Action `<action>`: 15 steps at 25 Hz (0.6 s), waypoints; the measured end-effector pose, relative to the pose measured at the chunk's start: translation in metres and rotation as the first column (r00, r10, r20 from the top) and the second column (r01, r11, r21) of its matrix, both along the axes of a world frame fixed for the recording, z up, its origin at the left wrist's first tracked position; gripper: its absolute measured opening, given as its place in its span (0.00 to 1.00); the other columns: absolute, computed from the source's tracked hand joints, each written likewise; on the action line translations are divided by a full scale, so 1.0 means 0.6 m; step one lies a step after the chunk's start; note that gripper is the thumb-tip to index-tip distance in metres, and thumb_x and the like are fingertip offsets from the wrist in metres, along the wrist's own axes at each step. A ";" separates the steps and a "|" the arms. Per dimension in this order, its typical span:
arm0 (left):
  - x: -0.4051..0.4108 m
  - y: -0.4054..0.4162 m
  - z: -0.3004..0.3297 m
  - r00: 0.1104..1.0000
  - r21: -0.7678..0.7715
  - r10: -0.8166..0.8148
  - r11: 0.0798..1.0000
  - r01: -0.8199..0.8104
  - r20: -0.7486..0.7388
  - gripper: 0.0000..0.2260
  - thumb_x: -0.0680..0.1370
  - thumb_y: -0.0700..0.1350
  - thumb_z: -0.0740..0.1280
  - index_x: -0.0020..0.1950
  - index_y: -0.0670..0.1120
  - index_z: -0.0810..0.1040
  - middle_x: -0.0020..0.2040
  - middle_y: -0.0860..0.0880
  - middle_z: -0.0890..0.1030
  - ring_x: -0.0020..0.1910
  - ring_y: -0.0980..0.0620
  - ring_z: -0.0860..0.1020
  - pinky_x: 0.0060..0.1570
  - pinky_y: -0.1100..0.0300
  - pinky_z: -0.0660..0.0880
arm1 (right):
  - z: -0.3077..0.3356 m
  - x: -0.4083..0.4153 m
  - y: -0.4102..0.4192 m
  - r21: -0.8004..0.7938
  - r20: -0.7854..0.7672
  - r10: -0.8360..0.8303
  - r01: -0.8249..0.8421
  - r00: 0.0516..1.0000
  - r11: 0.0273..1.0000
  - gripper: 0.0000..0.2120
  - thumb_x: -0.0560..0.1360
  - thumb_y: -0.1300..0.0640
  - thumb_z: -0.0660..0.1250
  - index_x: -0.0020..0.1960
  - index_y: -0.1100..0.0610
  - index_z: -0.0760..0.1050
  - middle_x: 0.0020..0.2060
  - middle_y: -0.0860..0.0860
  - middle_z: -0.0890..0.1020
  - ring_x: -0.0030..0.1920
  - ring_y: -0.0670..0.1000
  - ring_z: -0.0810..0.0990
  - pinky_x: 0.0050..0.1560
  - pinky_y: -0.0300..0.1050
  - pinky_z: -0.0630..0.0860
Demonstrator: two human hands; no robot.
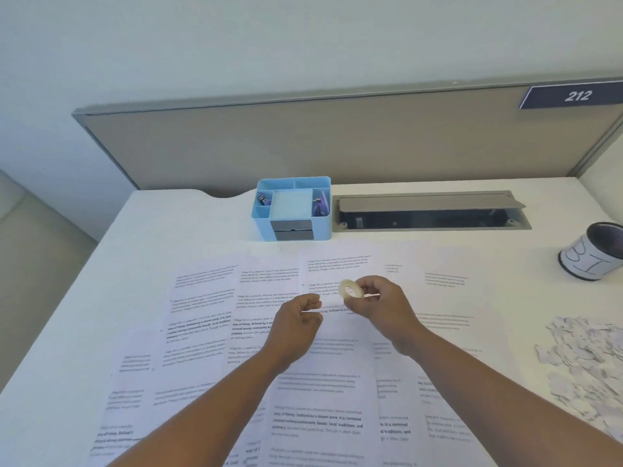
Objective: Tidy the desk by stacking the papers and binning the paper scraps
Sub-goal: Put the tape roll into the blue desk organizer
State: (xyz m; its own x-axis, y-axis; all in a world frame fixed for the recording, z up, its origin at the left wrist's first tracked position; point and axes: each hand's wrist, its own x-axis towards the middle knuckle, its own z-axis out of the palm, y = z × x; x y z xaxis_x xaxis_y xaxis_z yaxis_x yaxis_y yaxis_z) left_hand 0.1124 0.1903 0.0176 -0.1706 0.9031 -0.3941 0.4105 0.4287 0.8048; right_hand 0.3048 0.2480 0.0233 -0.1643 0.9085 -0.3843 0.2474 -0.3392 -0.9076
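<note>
Several printed paper sheets [202, 325] lie spread and overlapping across the white desk. A heap of torn paper scraps [583, 355] sits at the right edge. My right hand [381, 305] holds a small roll of clear tape [350, 289] above the sheets. My left hand [296, 325] is just left of it, fingers curled, pinching what looks like a strip of tape [327, 306] pulled from the roll. A black mesh cup with a white paper label [593, 252] stands at the far right.
A blue desk organiser [291, 210] with clips and a note pad stands at the back centre. Next to it is an open grey cable hatch [428, 212]. A grey partition [337, 143] closes off the desk's back, and the desk's left edge [67, 298] drops away.
</note>
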 end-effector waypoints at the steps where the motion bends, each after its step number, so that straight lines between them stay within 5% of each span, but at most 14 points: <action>1: -0.028 0.005 0.000 0.996 0.013 -0.051 0.999 0.052 -0.066 0.19 0.81 0.43 0.69 0.72 0.50 0.75 0.66 0.56 0.80 0.58 0.59 0.80 0.53 0.67 0.76 | 0.005 -0.032 0.008 0.009 0.018 -0.006 0.006 1.000 1.000 0.15 0.70 0.55 0.80 0.53 0.50 0.80 0.52 0.48 0.83 0.49 0.51 0.84 0.51 0.48 0.79; 6: -0.151 0.070 -0.001 0.843 0.040 -0.312 0.930 0.365 -0.439 0.27 0.83 0.51 0.67 0.80 0.54 0.63 0.81 0.55 0.62 0.79 0.53 0.60 0.79 0.54 0.59 | 0.020 -0.162 0.083 0.142 0.145 0.005 -0.026 0.989 0.990 0.17 0.70 0.53 0.80 0.55 0.48 0.78 0.51 0.45 0.82 0.50 0.49 0.81 0.49 0.46 0.80; 9: -0.197 0.141 0.009 0.717 0.046 -0.324 0.895 0.444 -0.617 0.30 0.83 0.53 0.66 0.82 0.53 0.58 0.84 0.53 0.53 0.82 0.49 0.51 0.80 0.45 0.56 | 0.032 -0.208 0.148 0.317 0.293 -0.011 -0.086 0.956 0.945 0.17 0.71 0.52 0.79 0.56 0.50 0.78 0.51 0.43 0.80 0.50 0.46 0.77 0.47 0.40 0.73; 13: -0.216 0.222 0.004 0.559 0.054 -0.260 0.875 0.482 -0.787 0.34 0.83 0.56 0.63 0.84 0.52 0.50 0.84 0.50 0.43 0.83 0.45 0.41 0.79 0.45 0.48 | 0.033 -0.247 0.247 0.505 0.509 -0.067 -0.236 0.858 0.830 0.17 0.69 0.45 0.75 0.54 0.51 0.79 0.49 0.46 0.80 0.54 0.54 0.78 0.52 0.49 0.75; 15: -0.216 0.247 -0.007 0.515 0.076 -0.210 0.875 0.479 -0.831 0.34 0.83 0.56 0.63 0.84 0.51 0.50 0.85 0.48 0.46 0.83 0.43 0.44 0.79 0.45 0.48 | 0.031 -0.257 0.288 0.513 0.606 -0.111 -0.280 0.788 0.811 0.22 0.68 0.43 0.75 0.58 0.51 0.79 0.56 0.48 0.79 0.59 0.57 0.76 0.58 0.52 0.71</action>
